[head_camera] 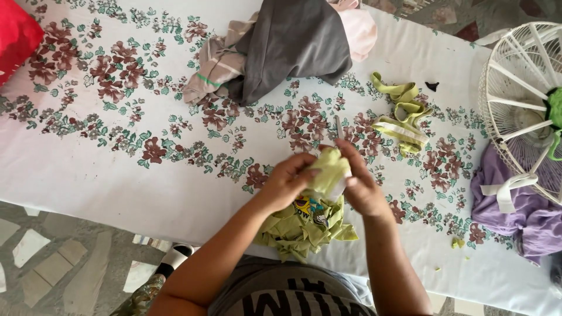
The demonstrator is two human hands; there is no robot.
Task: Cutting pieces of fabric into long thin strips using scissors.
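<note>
Left hand [285,180] and right hand [358,182] both grip bunched light-green fabric garment [329,171] between them; rest of garment hangs onto floral-clothed table [117,169] edge below.

Green garment [304,225] – soft matt cloth, crumpled, with a glossy printed patch. Tablecloth [117,164] – smooth matt fabric, floral print. Grey and pink clothes [293,41] – matt cloth, creased. Green strips [404,114] – cloth with paler lining. Purple garment [527,216] – slightly sheened fabric. Fan guard [521,88] – glossy white coated wire. Floor [52,257] – smooth stone pieces.
</note>
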